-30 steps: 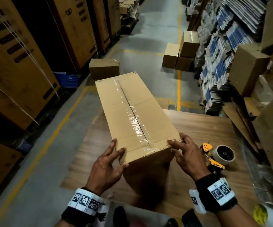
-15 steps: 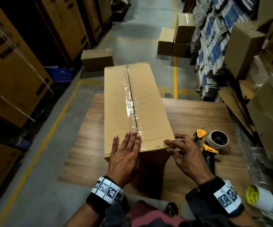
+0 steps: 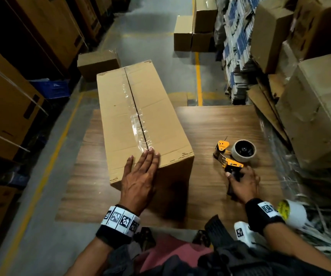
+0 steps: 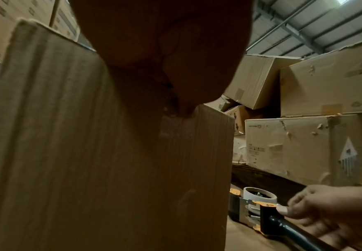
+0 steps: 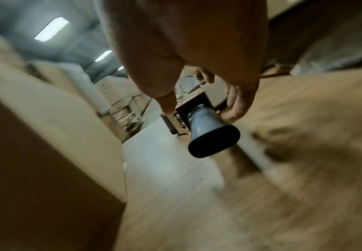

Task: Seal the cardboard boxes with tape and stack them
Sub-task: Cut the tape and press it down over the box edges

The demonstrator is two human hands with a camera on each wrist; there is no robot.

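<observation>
The left hand [image 3: 138, 180] lies flat, fingers straight, on the near end of the taped box [image 3: 140, 124] standing on the table [image 3: 230, 124]. Right of it, the right hand [image 3: 243, 185] reaches over the dispenser [image 3: 230, 158] handle; its grip looks loose, not clearly closed.

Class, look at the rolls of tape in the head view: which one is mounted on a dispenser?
The grey roll on the wooden table, fitted to the yellow dispenser. The white roll with a yellow label lies loose at the right edge.
</observation>
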